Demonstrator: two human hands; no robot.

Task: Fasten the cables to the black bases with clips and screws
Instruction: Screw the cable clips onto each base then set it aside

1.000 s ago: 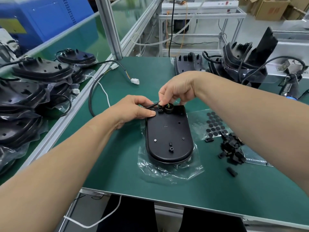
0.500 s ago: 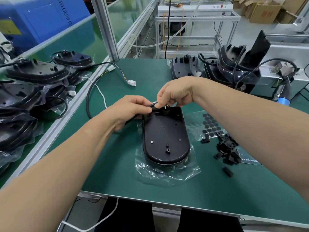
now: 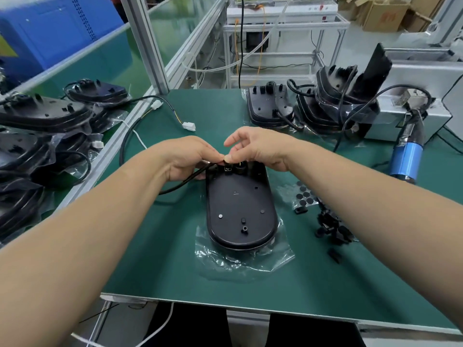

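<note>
While the left hand (image 3: 190,156) grips the cable (image 3: 181,185), the right hand (image 3: 258,149) pinches it above the base (image 3: 240,204).

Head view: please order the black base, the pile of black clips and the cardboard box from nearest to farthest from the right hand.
1. The black base: just below the right hand, whose fingertips work at its far end.
2. The pile of black clips: to the right of the base, closer to the person.
3. The cardboard box: far in the background, upper right.
</note>
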